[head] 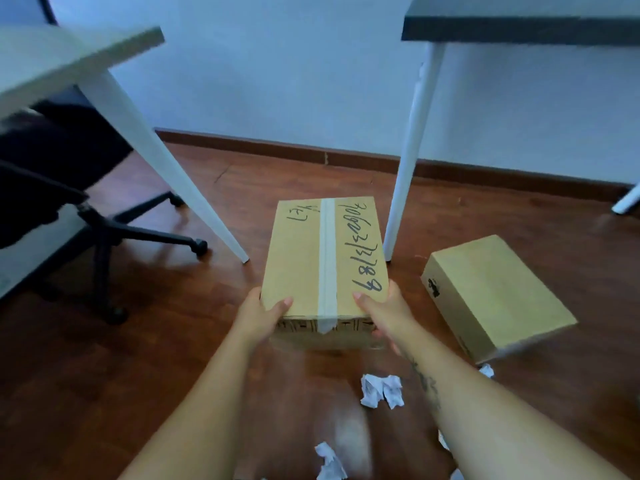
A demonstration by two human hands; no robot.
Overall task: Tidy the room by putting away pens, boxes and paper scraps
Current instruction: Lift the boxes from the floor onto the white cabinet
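Nearest us, on the dark wooden floor [104,375], we note crumpled paper scraps: one low between the forearms [329,460], a larger clump [381,389] just beside the right forearm.

Next, both hands are on the taped box [322,258]. The left hand [263,315] grips its near left corner, thumb flat on top, fingers curled round the side. The right hand [384,313] grips the near right corner the same way. The box is cardboard with a pale tape strip down the middle and black handwriting beside it. We cannot tell whether it rests on the floor or hangs just above it.

To the right, apart from it, a plain box [495,296] lies on the floor.

Beyond, the taped box sits between two white table legs, left [173,168] and right [412,150]. A black office chair [114,233] stands far left, and the pale wall [277,81] is behind.
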